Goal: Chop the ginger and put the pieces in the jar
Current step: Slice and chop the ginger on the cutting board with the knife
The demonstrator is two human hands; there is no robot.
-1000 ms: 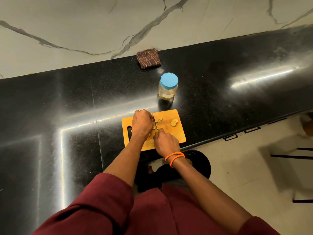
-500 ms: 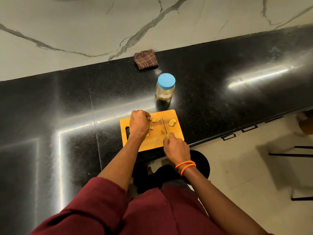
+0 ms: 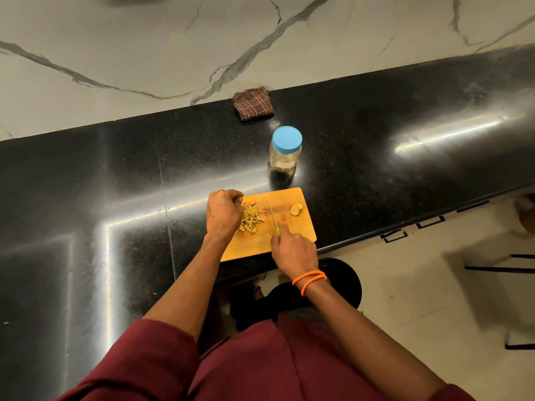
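- The chopped ginger, a loose heap of small tan sticks and bits [image 3: 251, 220], lies on the rectangular orange-yellow wooden cutting board [image 3: 301, 227], at the left hand's three o'clock and just beside it.
- Two round pale ginger slices [image 3: 296, 209] lie apart from the heap, toward the board's two o'clock corner, not yet cut.
- The left hand [image 3: 222, 213] is curled, its fingers tucked under at the heap's edge; whether they pinch a piece I cannot tell.
- The right hand [image 3: 292, 250] is clenched around the green handle of a thin-bladed knife [image 3: 272, 214], whose blade points to twelve o'clock between heap and slices.
- The clear plastic jar with a light blue screw lid [image 3: 286, 150] stands on the black polished stone worktop [image 3: 115, 169] just beyond the board, at its twelve o'clock, lid on.
- Judging by look, the pieces are light, firm and slightly moist, likely to scatter or stick; better gathered by a cupped pinch or scraped along on the blade than picked singly.
- The slices are thin and may slide, so hold them at the rim with fingertips curled back.
- The jar looks light; steady its body while turning the lid.
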